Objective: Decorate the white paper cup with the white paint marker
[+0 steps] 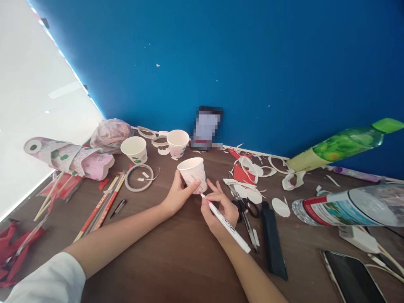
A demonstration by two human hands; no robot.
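Observation:
My left hand (177, 194) is wrapped round a white paper cup (192, 171) with a pink print, tilting it a little on the brown table (176, 261). Just to its right, my right hand (221, 210) grips a white marker pen (227, 224). The pen's pink tip touches the lower side of the cup. Black-handled scissors (245, 209) lie just right of my right hand.
Two more paper cups (135, 149) (177, 143) stand behind, near a tape ring (139, 177) and chopsticks (100, 207). Paper scraps (249, 170), a black case (273, 240), two plastic bottles (347, 208) (344, 145) and a phone (353, 277) fill the right side. A blue wall (252, 63) rises behind.

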